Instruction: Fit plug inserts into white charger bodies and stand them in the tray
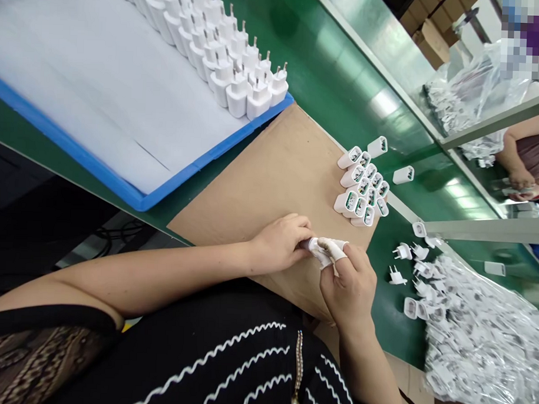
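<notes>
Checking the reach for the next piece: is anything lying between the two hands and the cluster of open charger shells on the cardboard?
Nothing visible: bare cardboard sheet separates the left hand and right hand from the charger shells.

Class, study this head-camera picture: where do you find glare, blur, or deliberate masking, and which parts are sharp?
In the head view, overhead light glares off the green belt; the pile of bagged parts at lower right is smeared by blur; a pixelated block masks the top right corner; the left hand, right hand and the standing white chargers on the tray are fairly sharp.
</notes>
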{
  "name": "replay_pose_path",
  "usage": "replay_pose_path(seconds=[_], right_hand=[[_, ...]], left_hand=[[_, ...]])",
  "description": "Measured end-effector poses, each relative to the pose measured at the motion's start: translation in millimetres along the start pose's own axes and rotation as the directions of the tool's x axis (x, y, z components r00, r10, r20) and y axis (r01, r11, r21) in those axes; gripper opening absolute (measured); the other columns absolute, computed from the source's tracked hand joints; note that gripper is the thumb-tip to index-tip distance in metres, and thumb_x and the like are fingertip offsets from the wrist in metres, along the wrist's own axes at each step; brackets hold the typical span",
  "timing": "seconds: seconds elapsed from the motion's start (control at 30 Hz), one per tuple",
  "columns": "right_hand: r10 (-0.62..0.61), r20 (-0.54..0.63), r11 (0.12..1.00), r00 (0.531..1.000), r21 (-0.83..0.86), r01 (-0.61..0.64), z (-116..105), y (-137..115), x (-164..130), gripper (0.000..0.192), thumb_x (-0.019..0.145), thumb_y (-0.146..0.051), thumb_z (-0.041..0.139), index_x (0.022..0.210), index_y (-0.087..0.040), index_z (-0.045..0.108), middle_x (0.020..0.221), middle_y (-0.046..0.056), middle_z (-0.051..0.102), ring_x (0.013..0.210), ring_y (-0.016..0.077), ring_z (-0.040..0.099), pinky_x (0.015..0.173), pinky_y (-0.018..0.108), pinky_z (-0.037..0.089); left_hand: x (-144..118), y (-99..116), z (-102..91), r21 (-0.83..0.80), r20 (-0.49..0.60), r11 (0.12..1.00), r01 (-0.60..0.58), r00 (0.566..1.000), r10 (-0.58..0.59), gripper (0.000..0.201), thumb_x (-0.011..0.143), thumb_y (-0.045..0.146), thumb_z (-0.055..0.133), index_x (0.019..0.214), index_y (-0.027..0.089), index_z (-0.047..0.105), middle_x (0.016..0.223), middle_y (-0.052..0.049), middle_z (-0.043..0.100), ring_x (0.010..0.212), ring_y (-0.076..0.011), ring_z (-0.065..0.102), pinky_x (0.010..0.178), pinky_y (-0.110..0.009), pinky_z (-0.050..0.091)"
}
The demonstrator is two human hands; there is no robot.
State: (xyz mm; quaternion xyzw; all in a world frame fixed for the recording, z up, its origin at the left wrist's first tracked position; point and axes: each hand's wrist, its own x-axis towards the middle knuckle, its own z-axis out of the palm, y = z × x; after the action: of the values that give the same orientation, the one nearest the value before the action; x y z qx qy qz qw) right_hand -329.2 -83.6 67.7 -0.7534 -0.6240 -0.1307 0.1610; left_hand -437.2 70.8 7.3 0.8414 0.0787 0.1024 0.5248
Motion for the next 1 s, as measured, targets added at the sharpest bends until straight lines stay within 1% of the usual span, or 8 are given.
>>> replay_pose_path(seconds=[0.3,0.57,0.63,0.7,0.77,0.87,0.93,1.0], right_hand=[[0.038,0.051,0.998,0.998,0.044,-0.04,1.5,2.1,2.9,0.025,0.08,0.001,0.051,0.077,-0.023,0.057,0.077,0.003,0.059,0.071,0.0192,0.05,0.062,0.03,0.04],[0.064,-0.05,0.998,0.997,0.001,-0.064,14.7,9.9,-9.3,0.023,0.082,-0.004,0.055,0.069,-0.023,0.058,0.072,0.002,0.059,0.064,0.0173,0.051,0.057,0.03,0.038],[0.083,-0.083,0.996,0.993,0.027,-0.081,19.8,12.1,-13.6,0.019,0.085,-0.008,0.057,0.077,-0.023,0.065,0.078,0.004,0.066,0.068,0.0183,0.06,0.06,0.03,0.043],[0.153,-0.104,0.985,0.983,0.1,-0.143,22.9,10.7,-15.0,0.02,0.088,-0.016,0.059,0.1,-0.024,0.073,0.088,0.004,0.073,0.08,0.0213,0.069,0.068,0.03,0.051],[0.26,-0.046,0.935,0.964,0.261,-0.24,20.6,8.3,-15.6,0.044,0.091,-0.026,0.062,0.135,-0.026,0.064,0.101,0.005,0.077,0.094,0.0242,0.074,0.081,0.034,0.057],[0.395,0.027,0.816,0.918,0.449,-0.364,5.0,21.0,-27.4,0.078,0.093,-0.042,0.064,0.163,-0.025,0.034,0.12,0.008,0.076,0.114,0.03,0.071,0.104,0.05,0.054],[0.538,-0.084,0.797,0.839,0.374,-0.474,-8.1,51.5,-47.4,0.075,0.092,-0.052,0.062,0.16,-0.027,0.04,0.133,0.012,0.07,0.129,0.0369,0.063,0.113,0.061,0.044],[0.677,-0.208,0.735,0.706,0.16,-0.659,-17.4,98.0,-74.2,0.07,0.09,-0.06,0.06,0.153,-0.031,0.053,0.148,0.017,0.059,0.142,0.0435,0.05,0.113,0.066,0.039]], left_hand=[[-0.3,0.2,-1.3,0.006,0.009,1.0,-0.006,1.0,0.006,0.009,0.09,0.013,0.069,0.097,0.017,0.072,0.099,-0.006,0.063,0.098,-0.0228,0.059,0.09,-0.036,0.049],[3.4,-4.1,2.7,0.037,-0.009,0.999,-0.004,1.0,0.004,0.011,0.093,0.026,0.072,0.094,0.015,0.073,0.1,-0.008,0.064,0.097,-0.0239,0.059,0.09,-0.038,0.049],[6.1,-1.7,6.0,0.049,-0.009,0.999,-0.015,1.0,0.015,0.015,0.092,0.029,0.075,0.097,0.015,0.072,0.102,-0.009,0.066,0.097,-0.0243,0.061,0.091,-0.038,0.05],[7.0,2.9,7.6,0.074,-0.002,0.996,-0.041,0.999,0.041,0.017,0.089,0.025,0.077,0.102,0.015,0.071,0.104,-0.009,0.069,0.099,-0.0249,0.062,0.094,-0.038,0.05],[3.4,8.7,3.6,0.096,0.011,0.993,-0.063,0.998,0.062,0.019,0.087,0.017,0.076,0.105,0.016,0.07,0.106,-0.009,0.072,0.1,-0.025,0.064,0.094,-0.037,0.051],[-13.3,16.6,-22.6,0.071,-0.063,0.994,-0.081,0.994,0.085,0.02,0.089,0.023,0.076,0.108,0.018,0.071,0.107,-0.007,0.074,0.101,-0.0235,0.067,0.093,-0.035,0.052],[-28.2,17.3,-56.9,0.085,-0.254,0.995,-0.06,0.964,0.08,0.025,0.093,0.033,0.073,0.115,0.021,0.071,0.113,-0.007,0.074,0.104,-0.0225,0.067,0.093,-0.034,0.053],[-39.1,10.6,-100.9,0.171,-0.507,0.983,0.065,0.861,0.031,0.03,0.095,0.037,0.068,0.122,0.023,0.069,0.12,-0.007,0.072,0.106,-0.0227,0.066,0.09,-0.033,0.053]])
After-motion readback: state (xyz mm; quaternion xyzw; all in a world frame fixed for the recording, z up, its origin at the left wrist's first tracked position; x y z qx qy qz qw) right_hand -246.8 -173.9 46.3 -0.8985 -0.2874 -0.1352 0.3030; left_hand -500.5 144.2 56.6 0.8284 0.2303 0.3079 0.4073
